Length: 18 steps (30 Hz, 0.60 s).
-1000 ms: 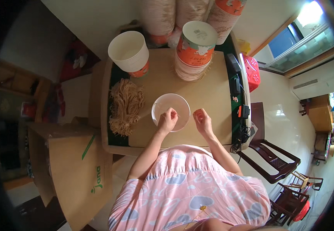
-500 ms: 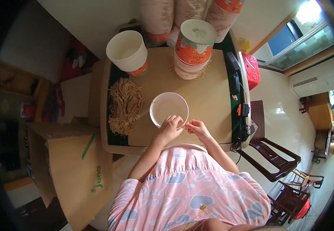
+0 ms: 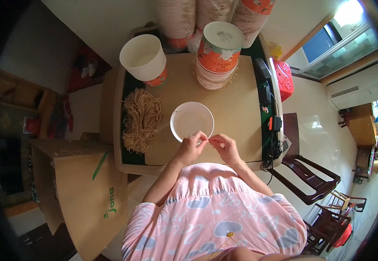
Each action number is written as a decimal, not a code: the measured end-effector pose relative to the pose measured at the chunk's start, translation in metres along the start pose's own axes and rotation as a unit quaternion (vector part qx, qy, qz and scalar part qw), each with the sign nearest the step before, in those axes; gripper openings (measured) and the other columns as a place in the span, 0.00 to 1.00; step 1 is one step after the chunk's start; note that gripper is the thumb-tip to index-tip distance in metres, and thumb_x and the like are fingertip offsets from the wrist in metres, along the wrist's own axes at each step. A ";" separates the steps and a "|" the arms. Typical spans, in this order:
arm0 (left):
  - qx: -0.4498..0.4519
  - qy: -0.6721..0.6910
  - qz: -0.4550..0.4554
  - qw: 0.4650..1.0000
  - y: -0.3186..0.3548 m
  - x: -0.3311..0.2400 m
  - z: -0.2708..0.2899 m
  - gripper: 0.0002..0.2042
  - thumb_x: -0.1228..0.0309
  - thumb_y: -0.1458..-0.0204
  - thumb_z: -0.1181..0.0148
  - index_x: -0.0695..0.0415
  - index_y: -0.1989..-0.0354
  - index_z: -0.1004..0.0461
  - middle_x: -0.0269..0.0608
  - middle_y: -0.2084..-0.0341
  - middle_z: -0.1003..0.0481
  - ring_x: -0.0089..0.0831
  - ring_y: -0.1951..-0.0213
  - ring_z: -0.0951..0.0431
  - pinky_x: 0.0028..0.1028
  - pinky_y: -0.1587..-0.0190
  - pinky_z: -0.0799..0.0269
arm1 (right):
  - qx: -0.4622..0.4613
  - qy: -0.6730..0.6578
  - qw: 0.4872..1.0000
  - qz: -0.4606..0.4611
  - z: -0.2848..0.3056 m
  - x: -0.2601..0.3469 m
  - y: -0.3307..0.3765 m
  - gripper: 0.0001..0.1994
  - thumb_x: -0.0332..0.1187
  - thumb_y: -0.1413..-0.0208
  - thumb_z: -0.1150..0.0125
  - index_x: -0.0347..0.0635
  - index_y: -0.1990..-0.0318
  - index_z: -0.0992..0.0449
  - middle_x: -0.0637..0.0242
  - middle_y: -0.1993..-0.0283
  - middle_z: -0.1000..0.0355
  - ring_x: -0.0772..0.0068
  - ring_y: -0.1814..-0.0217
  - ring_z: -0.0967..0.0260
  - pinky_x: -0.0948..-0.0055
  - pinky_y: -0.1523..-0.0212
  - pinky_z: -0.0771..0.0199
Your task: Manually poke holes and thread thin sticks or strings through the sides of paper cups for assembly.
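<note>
A white paper bucket (image 3: 192,117) stands on the brown board, its mouth facing up. A thin strand of twine shows at its far left rim. My left hand (image 3: 190,148) is closed in a pinch at the near rim, its fingers overlapping the bucket's edge. Just right of it, my right hand (image 3: 225,147) pinches too, and the fingertips of both hands meet. What lies between them is too small to make out. A bundle of tan twine (image 3: 141,119) lies to the left of the bucket.
White nested buckets (image 3: 143,54) stand at the back left. An upside-down orange-and-white stack (image 3: 219,54), with twine ends round its lower rim, stands at the back right. Taller stacks (image 3: 177,19) are behind. Black cables (image 3: 275,148) lie along the right edge; a cardboard box (image 3: 89,195) stands left.
My right hand has turned inward and moved slightly left, bringing its fingertips against those of my left hand. The bucket has shifted slightly away from me.
</note>
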State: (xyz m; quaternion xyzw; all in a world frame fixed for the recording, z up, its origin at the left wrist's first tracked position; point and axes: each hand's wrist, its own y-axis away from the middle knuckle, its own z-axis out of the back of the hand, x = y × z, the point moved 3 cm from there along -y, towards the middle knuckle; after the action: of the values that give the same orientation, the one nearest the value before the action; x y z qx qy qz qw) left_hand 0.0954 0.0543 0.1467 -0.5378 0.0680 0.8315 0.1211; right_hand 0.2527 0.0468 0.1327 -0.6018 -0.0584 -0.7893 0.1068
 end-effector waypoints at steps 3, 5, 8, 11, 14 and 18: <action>0.008 0.091 0.037 0.995 0.002 -0.003 0.007 0.04 0.77 0.48 0.47 0.62 0.68 0.35 0.42 0.73 0.27 0.32 0.68 0.25 0.28 0.63 0.29 | -0.024 0.123 0.989 0.072 0.015 0.015 -0.013 0.03 0.23 0.52 0.42 0.39 0.68 0.26 0.60 0.72 0.30 0.63 0.72 0.32 0.71 0.73 0.31; 0.015 0.156 0.048 0.987 0.005 -0.001 0.012 0.04 0.76 0.45 0.50 0.62 0.66 0.36 0.40 0.72 0.27 0.26 0.68 0.25 0.24 0.62 0.29 | -0.052 0.158 0.983 0.080 0.028 0.011 -0.024 0.04 0.22 0.52 0.42 0.39 0.68 0.27 0.58 0.72 0.31 0.61 0.71 0.31 0.70 0.73 0.31; 0.009 0.263 0.034 0.964 0.008 -0.007 0.024 0.02 0.75 0.42 0.54 0.60 0.65 0.38 0.40 0.71 0.28 0.24 0.69 0.27 0.22 0.62 0.30 | -0.159 0.115 0.980 0.042 0.056 -0.019 -0.039 0.04 0.20 0.51 0.45 0.37 0.68 0.27 0.61 0.73 0.29 0.70 0.72 0.31 0.76 0.71 0.31; -0.031 0.276 0.035 0.960 0.007 -0.006 0.033 0.03 0.76 0.43 0.53 0.62 0.65 0.39 0.40 0.73 0.27 0.22 0.72 0.27 0.23 0.65 0.29 | -0.235 0.012 0.970 -0.055 0.072 -0.039 -0.040 0.02 0.22 0.47 0.46 0.36 0.68 0.27 0.64 0.73 0.27 0.78 0.72 0.32 0.80 0.71 0.32; -0.072 0.206 0.043 0.975 0.006 -0.004 0.031 0.03 0.75 0.45 0.49 0.61 0.68 0.35 0.38 0.74 0.27 0.20 0.73 0.27 0.22 0.70 0.29 | -0.078 -0.262 0.950 -0.148 0.030 -0.040 -0.025 0.07 0.26 0.43 0.49 0.33 0.64 0.25 0.66 0.70 0.27 0.78 0.72 0.33 0.81 0.70 0.32; -0.102 0.013 0.024 0.994 0.008 -0.016 0.018 0.05 0.76 0.54 0.41 0.60 0.69 0.30 0.40 0.76 0.27 0.31 0.74 0.25 0.28 0.73 0.29 | 0.070 -0.324 0.913 -0.237 -0.021 0.008 -0.005 0.15 0.39 0.41 0.49 0.36 0.60 0.24 0.70 0.69 0.28 0.82 0.69 0.33 0.81 0.66 0.33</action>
State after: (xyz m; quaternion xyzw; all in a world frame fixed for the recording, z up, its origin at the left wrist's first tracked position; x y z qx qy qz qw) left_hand 0.0835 0.0486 0.1689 -0.5564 -0.0029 0.8297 0.0446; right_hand 0.2301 0.0461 0.1347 -0.7840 -0.2862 -0.5468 -0.0667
